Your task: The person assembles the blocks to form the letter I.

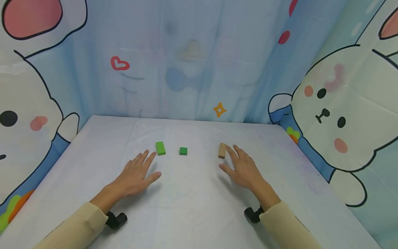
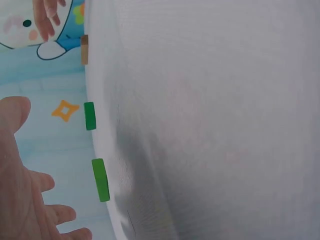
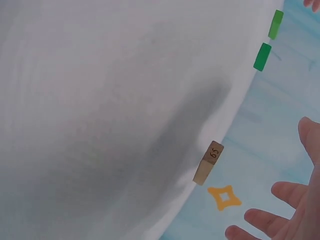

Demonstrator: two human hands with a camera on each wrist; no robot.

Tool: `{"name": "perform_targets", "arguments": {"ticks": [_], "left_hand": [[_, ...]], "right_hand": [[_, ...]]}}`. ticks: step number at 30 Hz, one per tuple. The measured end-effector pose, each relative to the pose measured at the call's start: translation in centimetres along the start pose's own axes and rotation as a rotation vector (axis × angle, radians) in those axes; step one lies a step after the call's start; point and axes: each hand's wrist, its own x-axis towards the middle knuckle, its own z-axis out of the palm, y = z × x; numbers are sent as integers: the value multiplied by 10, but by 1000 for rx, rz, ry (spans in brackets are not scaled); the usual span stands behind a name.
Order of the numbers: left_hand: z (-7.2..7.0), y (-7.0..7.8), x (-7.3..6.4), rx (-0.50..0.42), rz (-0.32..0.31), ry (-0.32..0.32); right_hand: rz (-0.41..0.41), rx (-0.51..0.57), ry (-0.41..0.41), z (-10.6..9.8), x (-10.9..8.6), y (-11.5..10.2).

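A light green block (image 1: 160,148) lies on the white table, just beyond the fingertips of my left hand (image 1: 136,176). That hand hovers with its fingers spread and holds nothing. To the right of the light green block sits a smaller dark green block (image 1: 183,151). Farther right is a natural wood block (image 1: 222,150); in the right wrist view its end (image 3: 214,152) bears a dark printed mark. My right hand (image 1: 244,169) is close beside the wood block, fingers extended and nothing in its grasp. Whether a fingertip touches the wood block I cannot tell.
The white-covered table (image 1: 186,214) spreads beneath both hands. A pale blue curtain (image 1: 192,69) with cartoon figures hangs behind its far edge and along the sides. Each wrist carries a small black camera, such as the left one (image 1: 116,220).
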Motion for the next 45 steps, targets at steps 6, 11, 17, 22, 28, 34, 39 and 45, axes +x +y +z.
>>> {"name": "perform_targets", "arguments": {"ticks": [6, 11, 17, 22, 28, 34, 39, 45], "left_hand": [[0, -1, 5, -39, -16, -11], [-2, -1, 8, -72, -38, -23], [-2, -3, 11, -71, -43, -13], [-1, -4, 15, -60, -48, -17], [0, -5, 21, -48, -64, -20], [3, -10, 29, -43, -82, -16], [4, -13, 35, -45, -115, -23], [4, -15, 42, -48, -137, -37]], "right_hand": [[7, 13, -5, -1, 3, 4], [26, 27, -9, -1, 4, 5], [58, 48, -15, 0, 8, 6], [71, 50, -19, 0, 11, 7], [82, 47, -30, 1, 16, 9], [88, 61, -40, 4, 23, 12], [106, 82, -58, 5, 27, 15], [129, 113, -85, 4, 31, 18]]}}
